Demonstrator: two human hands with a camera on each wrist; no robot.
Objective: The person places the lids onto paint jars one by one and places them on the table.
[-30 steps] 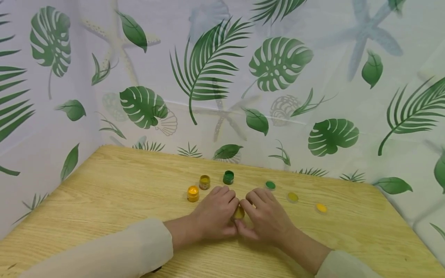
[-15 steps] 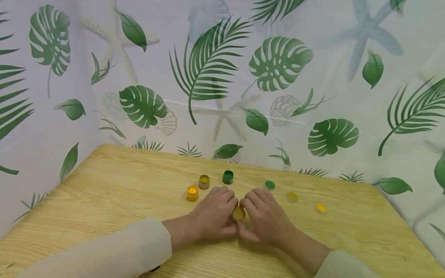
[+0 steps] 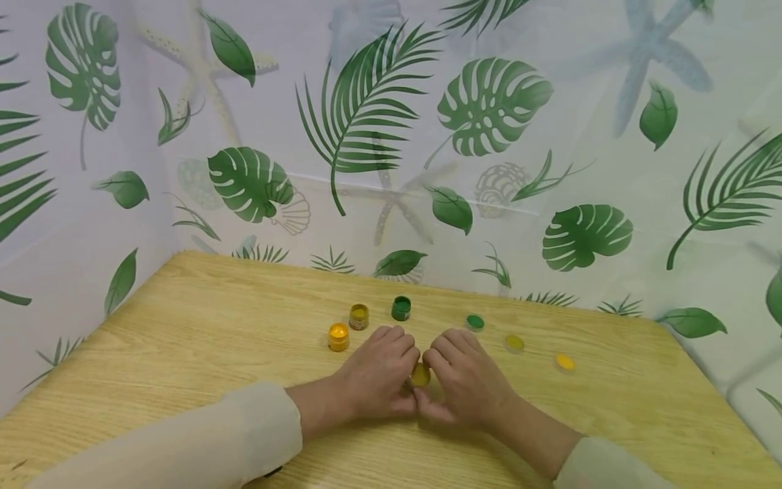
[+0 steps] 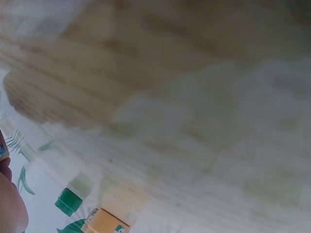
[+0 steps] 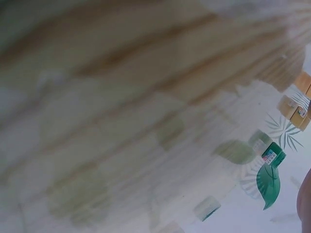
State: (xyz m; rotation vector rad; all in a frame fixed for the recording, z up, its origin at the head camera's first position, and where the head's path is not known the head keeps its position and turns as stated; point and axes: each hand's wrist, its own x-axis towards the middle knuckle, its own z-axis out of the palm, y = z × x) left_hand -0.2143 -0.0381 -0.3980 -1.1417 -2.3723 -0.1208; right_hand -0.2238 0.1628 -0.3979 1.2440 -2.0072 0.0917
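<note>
Both hands meet at the middle of the table over a small paint jar [image 3: 420,375] with a brownish-yellow top. My left hand [image 3: 381,373] grips it from the left, and my right hand [image 3: 467,377] has curled fingers and thumb at its right side. Fingers cover most of the jar's body. Just beyond the left hand stand three uncapped paint jars: an orange one [image 3: 339,337], an ochre one [image 3: 359,317] and a dark green one [image 3: 401,308]. In the left wrist view, part of the left hand [image 4: 10,204] shows at the edge, below a bit of the held jar.
Three round lids lie past the right hand: green [image 3: 475,322], ochre [image 3: 514,343] and yellow-orange [image 3: 565,362]. Behind the wood-grain table [image 3: 244,305] hangs a leaf-patterned cloth [image 3: 379,224], which also closes off the left side.
Both hands stay together around the jar, with only slight shifts of its top between the fingers. The head view has tilted a little.
</note>
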